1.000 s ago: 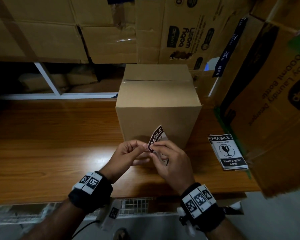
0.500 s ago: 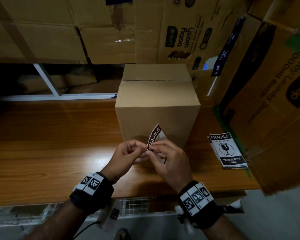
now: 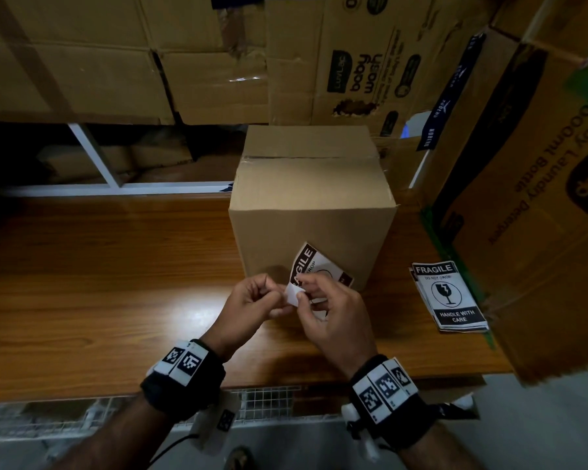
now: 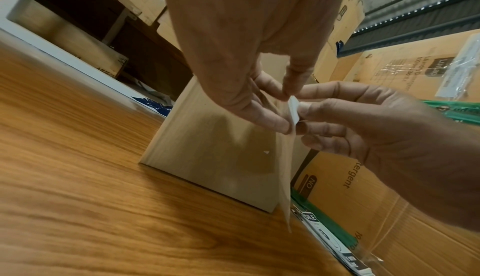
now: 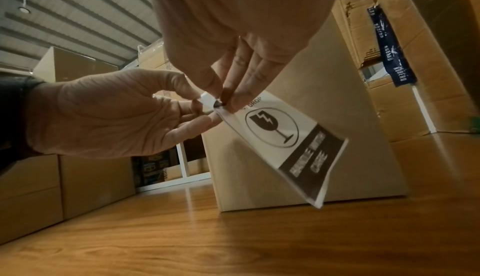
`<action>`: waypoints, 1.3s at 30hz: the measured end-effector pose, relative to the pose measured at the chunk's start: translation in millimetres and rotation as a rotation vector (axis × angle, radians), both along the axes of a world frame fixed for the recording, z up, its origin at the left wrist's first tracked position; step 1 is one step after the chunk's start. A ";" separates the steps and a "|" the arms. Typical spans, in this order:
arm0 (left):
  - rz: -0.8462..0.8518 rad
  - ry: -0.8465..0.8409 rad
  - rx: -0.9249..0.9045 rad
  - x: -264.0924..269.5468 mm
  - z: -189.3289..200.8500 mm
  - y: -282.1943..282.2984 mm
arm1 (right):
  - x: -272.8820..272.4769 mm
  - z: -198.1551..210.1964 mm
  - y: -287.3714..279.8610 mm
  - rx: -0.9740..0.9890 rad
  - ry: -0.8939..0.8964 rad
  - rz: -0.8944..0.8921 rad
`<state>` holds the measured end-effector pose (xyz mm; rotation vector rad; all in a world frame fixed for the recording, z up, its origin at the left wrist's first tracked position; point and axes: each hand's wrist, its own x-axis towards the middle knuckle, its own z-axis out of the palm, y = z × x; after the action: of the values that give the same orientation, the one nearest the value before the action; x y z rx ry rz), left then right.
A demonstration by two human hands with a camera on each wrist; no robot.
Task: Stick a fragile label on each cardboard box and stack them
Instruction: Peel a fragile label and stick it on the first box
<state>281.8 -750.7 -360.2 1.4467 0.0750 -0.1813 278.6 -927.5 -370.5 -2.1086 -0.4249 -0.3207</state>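
Peeling was the step in hand: the left hand pinched the white backing corner while the right hand pinched the fragile label, just in front of the cardboard box at 12 o'clock. Next, I judged, came stripping the backing and pressing the label onto the box's near face. Spare labels lay at 3 o'clock; the bench lay open toward 9 o'clock

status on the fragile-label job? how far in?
Early. Done: nothing visibly. The cardboard box on the table shows no label on its visible faces. In hand: both hands hold one fragile label; the left hand pinches a white peeled corner, apparently backing, and the right hand holds the label. Left: finish peeling, stick it, label further boxes from the label stack, then stack.
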 end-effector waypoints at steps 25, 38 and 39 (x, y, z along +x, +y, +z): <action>-0.100 -0.185 0.288 -2.8 -3.4 9.1 | 16.9 20.4 -20.4 -0.313 -0.136 0.163; 0.066 -0.105 0.234 -4.5 -11.0 24.1 | 6.8 15.3 -22.6 -0.380 -0.222 0.194; 0.062 -0.096 0.231 -4.4 -12.2 24.4 | 6.3 14.2 -22.4 -0.377 -0.229 0.188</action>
<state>277.3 -726.3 -372.4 1.6793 0.0633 -0.0530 284.9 -949.9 -356.2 -2.3816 -0.8697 -0.3971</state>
